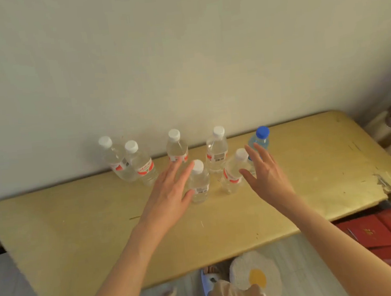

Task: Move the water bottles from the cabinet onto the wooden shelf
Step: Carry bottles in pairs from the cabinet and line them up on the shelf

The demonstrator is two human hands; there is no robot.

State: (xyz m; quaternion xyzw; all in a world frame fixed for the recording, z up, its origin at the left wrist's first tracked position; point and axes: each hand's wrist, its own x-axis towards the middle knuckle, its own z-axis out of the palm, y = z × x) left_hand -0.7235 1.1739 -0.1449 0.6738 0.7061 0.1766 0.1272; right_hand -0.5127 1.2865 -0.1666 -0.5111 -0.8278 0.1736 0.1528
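Several clear water bottles stand upright on a yellowish wooden top [77, 223] against the wall. Most have white caps and red labels; one at the right has a blue cap [260, 141]. My left hand [170, 189] reaches forward with straight fingers, its thumb beside the nearest white-capped bottle [199, 183]. My right hand [263, 172] is spread with straight fingers just right of another white-capped bottle [233, 172], partly covering the blue-capped one. Neither hand holds anything. Two bottles [128, 162] stand close together at the left.
The wooden top has a torn, chipped corner [384, 183] at the right. Red boxes [377, 237] lie on the floor below it. A fried-egg shaped cushion [256, 274] and a slipper [207, 284] are on the floor near my feet. A plain wall [179, 53] stands behind.
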